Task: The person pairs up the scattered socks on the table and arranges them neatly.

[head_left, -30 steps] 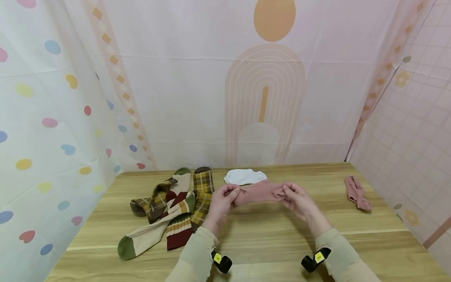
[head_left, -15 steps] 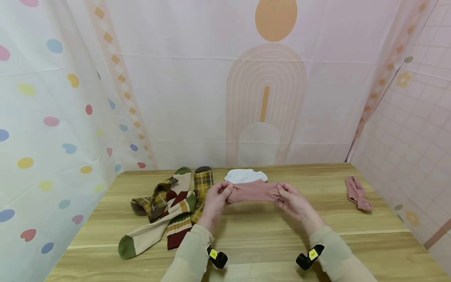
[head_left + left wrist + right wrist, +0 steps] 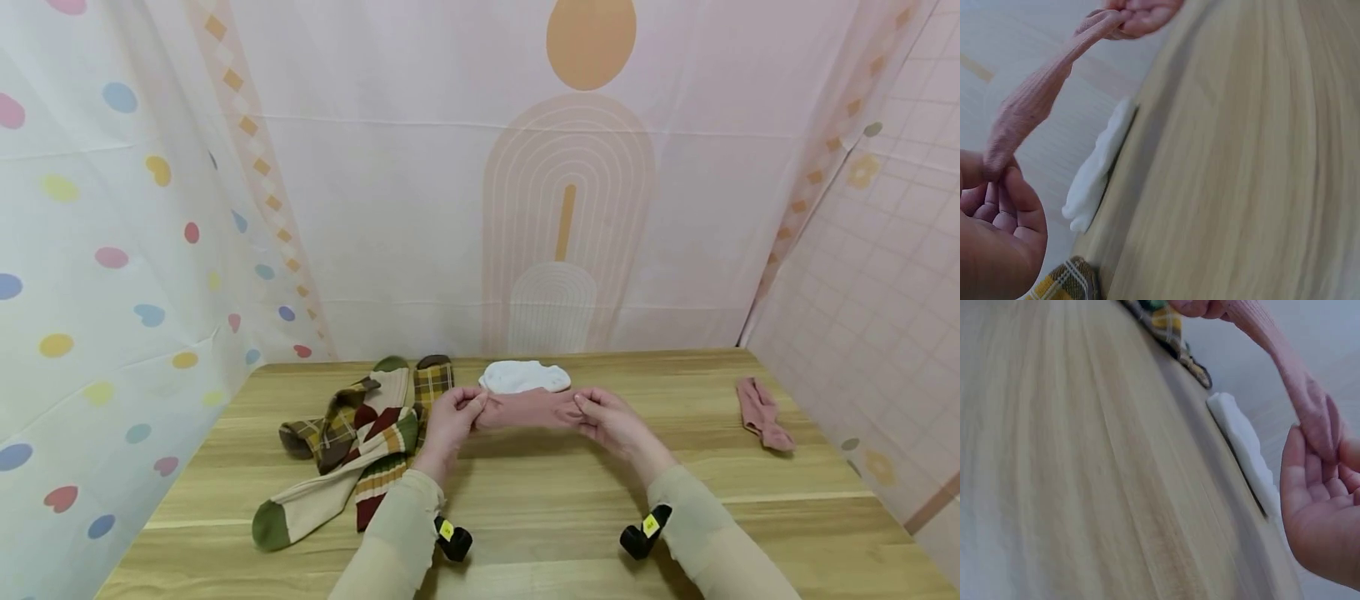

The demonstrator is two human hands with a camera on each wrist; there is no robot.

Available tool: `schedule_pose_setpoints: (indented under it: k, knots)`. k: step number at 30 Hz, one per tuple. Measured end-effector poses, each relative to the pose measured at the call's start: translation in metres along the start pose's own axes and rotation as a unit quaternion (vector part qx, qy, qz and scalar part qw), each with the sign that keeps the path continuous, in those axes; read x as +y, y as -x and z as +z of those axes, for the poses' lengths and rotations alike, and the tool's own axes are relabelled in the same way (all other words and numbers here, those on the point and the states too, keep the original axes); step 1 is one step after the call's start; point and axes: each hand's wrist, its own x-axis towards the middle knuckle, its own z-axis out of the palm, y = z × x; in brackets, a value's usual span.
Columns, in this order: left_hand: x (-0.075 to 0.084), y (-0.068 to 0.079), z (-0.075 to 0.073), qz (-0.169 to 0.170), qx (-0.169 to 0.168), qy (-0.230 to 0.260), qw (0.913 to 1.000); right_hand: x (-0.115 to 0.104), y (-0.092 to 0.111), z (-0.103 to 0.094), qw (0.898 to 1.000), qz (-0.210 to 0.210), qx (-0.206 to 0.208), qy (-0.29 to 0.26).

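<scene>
A pink sock (image 3: 528, 410) is stretched sideways between my two hands, held above the table. My left hand (image 3: 450, 425) pinches its left end between thumb and fingers. At the other end my right hand (image 3: 617, 423) pinches the fabric the same way. Both wrist views show the sock lifted clear of the wood, with the pinched end bunched at the right fingertips (image 3: 1314, 465). Behind it, white socks (image 3: 523, 377) lie near the table's back edge. A second pink sock (image 3: 763, 415) lies crumpled at the far right of the table.
Left of my hands lies a loose heap: brown-and-yellow plaid socks (image 3: 341, 425), a cream sock with a green toe (image 3: 307, 510) and a striped, dark red sock (image 3: 378, 479). The wooden table (image 3: 540, 517) meets a patterned curtain (image 3: 405, 208) at its back.
Both hands have shifted left with the stretched pink sock, which now sits more squarely in front of the white socks. The socks on the table have stayed where they were.
</scene>
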Motion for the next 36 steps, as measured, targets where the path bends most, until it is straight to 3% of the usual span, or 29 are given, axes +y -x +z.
schedule_pose_setpoints:
  k: [4,8,10,17,24,29,36]
  knots:
    - [-0.004,-0.004,-0.001,0.042,-0.010,-0.111,0.9929,0.000,-0.004,-0.002,0.998,0.014,0.013,0.052]
    - [-0.006,-0.007,0.000,0.094,-0.018,-0.216,0.9716,0.002,-0.009,-0.004,0.995,0.026,0.013,0.093]
    - [-0.005,-0.007,0.000,0.111,-0.017,-0.245,0.9629,0.003,-0.012,-0.003,0.993,0.033,0.015,0.110]
    - [-0.005,-0.007,0.002,0.130,-0.005,-0.287,0.9490,0.008,-0.018,0.000,0.983,0.046,0.051,0.172]
    - [-0.004,-0.013,0.006,0.106,0.008,-0.297,0.9488,0.007,-0.026,0.008,0.950,0.038,0.102,0.294]
    - [-0.006,-0.018,0.008,0.106,0.017,-0.333,0.9369,0.007,-0.029,0.012,0.927,0.027,0.127,0.351]
    - [-0.007,-0.019,0.009,0.089,0.002,-0.362,0.9279,0.009,-0.031,0.013,0.918,0.016,0.134,0.373]
